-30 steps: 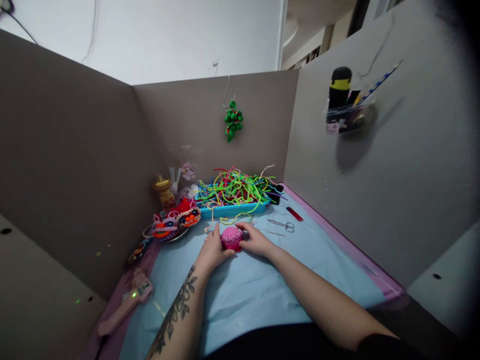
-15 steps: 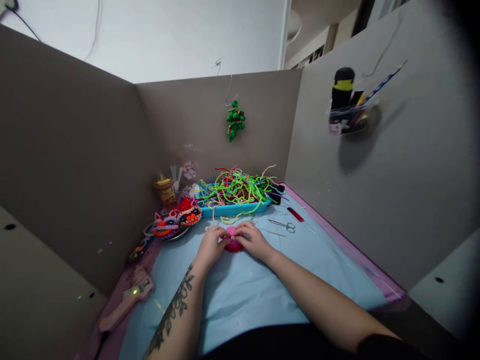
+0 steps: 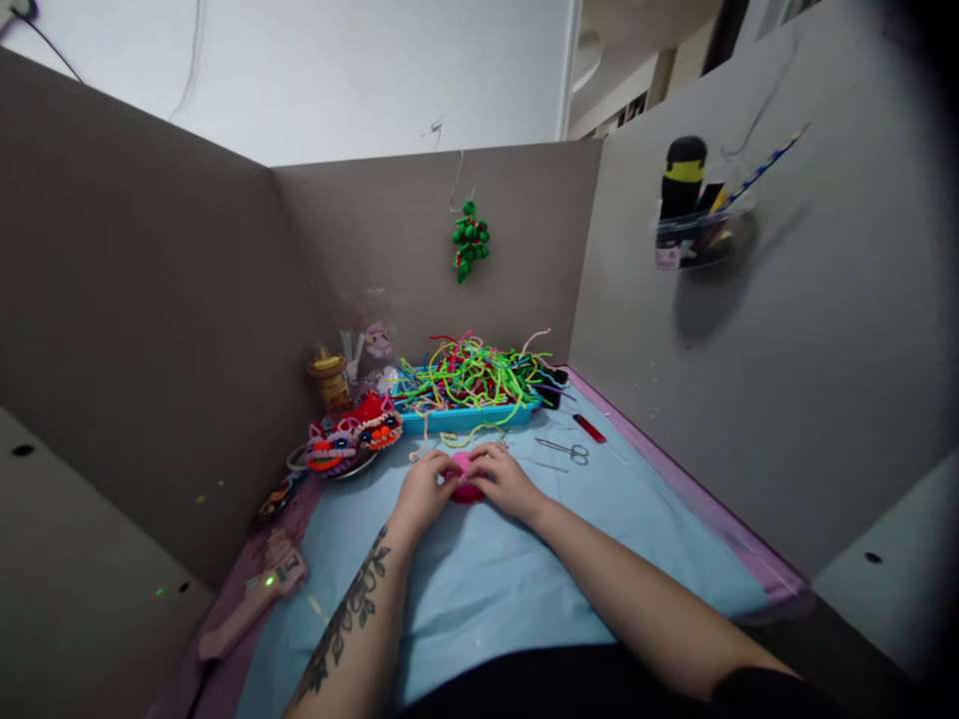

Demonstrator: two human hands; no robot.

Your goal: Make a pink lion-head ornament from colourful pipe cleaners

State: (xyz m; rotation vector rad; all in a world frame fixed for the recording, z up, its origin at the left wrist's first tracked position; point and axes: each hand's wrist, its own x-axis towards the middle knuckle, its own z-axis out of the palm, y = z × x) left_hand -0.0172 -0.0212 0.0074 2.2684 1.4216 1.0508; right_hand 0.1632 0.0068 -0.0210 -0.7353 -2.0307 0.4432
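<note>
The pale-blue surface covering looked smooth, with a faint sheen along its soft creases. The tray was plain, smooth plastic, and the pipe cleaners in it looked fuzzy and matt. The scissors were bare, greyish metal. The glue gun had a smooth plastic body, the wall container was clear plastic, and the grey partition looked flat and matt. The pink round piece was too covered to judge.
</note>
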